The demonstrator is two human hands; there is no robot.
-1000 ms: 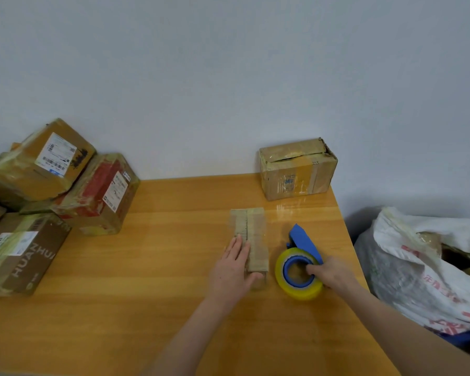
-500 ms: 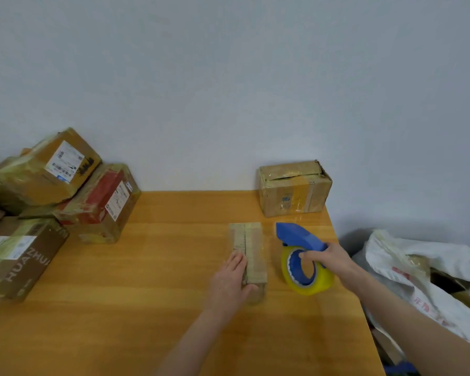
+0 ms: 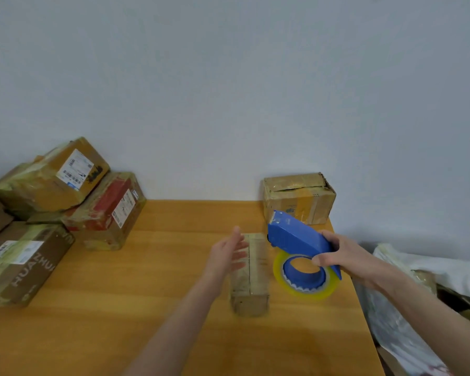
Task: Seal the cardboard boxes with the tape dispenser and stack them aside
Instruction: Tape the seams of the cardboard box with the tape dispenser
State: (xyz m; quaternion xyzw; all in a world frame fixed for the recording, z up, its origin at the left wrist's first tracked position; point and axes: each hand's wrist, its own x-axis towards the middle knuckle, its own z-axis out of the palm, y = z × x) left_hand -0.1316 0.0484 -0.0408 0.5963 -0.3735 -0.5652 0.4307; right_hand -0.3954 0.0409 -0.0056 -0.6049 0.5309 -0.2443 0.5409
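The tape dispenser (image 3: 300, 251) was gripped by the right hand (image 3: 342, 257); the left hand (image 3: 225, 256), fingers (image 3: 238, 246) straight, was held beside the narrow box (image 3: 251, 272), centre frame.

The surface (image 3: 174, 335) is an orange-brown wooden top set against a pale wall. A narrow cardboard box (image 3: 251, 275) lies lengthwise on it, wrapped in clear tape. Beyond the narrow box and slightly to its right, a squat taped box (image 3: 299, 199) sits in the far corner by the wall. Well to the narrow box's left rests a red-marked box (image 3: 106, 218), and farther left a brown box with white lettering (image 3: 25, 264).
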